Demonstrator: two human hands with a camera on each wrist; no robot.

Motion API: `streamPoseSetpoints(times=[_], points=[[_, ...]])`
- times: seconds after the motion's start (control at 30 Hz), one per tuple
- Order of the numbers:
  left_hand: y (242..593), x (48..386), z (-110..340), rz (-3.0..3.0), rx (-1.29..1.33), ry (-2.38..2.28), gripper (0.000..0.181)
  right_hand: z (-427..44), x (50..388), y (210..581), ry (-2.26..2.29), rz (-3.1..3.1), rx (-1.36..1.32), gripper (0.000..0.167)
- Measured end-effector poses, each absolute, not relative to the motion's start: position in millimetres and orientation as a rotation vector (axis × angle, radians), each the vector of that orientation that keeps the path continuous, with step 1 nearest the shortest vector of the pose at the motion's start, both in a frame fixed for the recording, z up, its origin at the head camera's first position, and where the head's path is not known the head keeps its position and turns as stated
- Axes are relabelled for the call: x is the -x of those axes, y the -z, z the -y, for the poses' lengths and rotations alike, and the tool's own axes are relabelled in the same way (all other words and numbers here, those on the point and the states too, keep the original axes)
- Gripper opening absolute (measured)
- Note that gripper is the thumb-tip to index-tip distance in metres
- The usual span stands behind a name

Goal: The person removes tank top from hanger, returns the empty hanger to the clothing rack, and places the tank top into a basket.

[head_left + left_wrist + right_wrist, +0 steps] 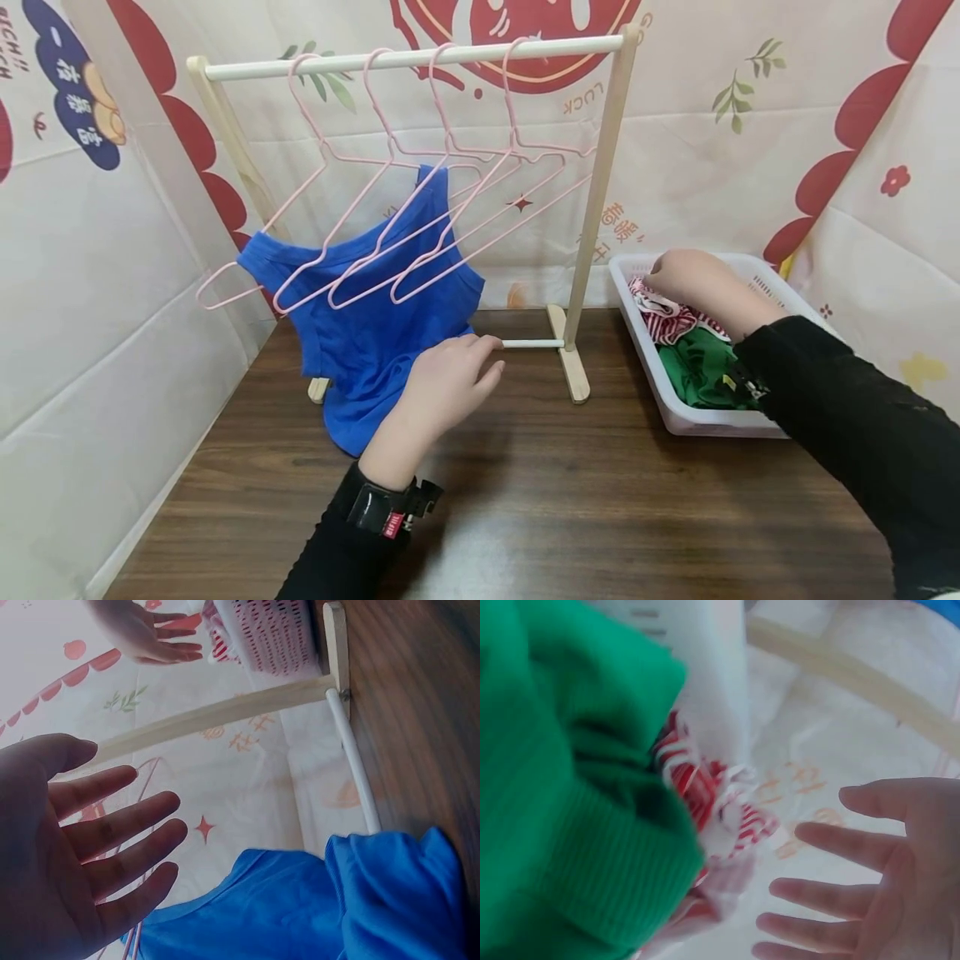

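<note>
My left hand [450,383] is in front of the lower part of a blue sleeveless top [390,308], its fingers loosely extended and holding nothing, as the left wrist view shows. That top hangs from a pink hanger at the left end of a small rack [420,58]. Over the far left part of a white basket [678,421] is my right hand [697,279], fingers spread and apart from the clothes in the right wrist view. Below it lie a red-and-white striped garment [671,323] and a green garment [697,367] with ribbed edging.
Several pink hangers [513,150] hang along the rack's white bar, overlapping the blue top. The rack's wooden foot [573,375] stands on the brown table [525,500], left of the basket. Printed cloth walls [712,167] enclose the back and sides.
</note>
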State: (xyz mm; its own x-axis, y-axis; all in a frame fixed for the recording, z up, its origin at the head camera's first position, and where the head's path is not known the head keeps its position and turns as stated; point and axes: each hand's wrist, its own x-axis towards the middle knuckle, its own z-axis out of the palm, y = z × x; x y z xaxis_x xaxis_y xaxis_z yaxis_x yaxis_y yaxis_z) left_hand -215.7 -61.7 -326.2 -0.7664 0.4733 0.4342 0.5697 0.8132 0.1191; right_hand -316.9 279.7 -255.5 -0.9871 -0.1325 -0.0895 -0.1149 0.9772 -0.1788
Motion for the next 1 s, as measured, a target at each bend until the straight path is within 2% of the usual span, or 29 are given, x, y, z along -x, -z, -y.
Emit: streamPoseSetpoints(times=[0.23, 0.67, 1.0], points=[[319.3, 215.8, 70.6, 2.553, 0.762, 0.339, 0.027, -255.3, 284.9, 253.6, 0.204, -3.148, 0.179, 0.061], [306.0, 213.0, 84.9, 2.302, 0.790, 0.356, 0.022, -196.1, 229.1, 257.8, 0.210, -3.408, 0.500, 0.053], [297.9, 210.4, 105.5, 2.213, 0.780, 0.353, 0.025, -163.3, 211.4, 270.3, 0.264, -3.439, 0.599, 0.060]])
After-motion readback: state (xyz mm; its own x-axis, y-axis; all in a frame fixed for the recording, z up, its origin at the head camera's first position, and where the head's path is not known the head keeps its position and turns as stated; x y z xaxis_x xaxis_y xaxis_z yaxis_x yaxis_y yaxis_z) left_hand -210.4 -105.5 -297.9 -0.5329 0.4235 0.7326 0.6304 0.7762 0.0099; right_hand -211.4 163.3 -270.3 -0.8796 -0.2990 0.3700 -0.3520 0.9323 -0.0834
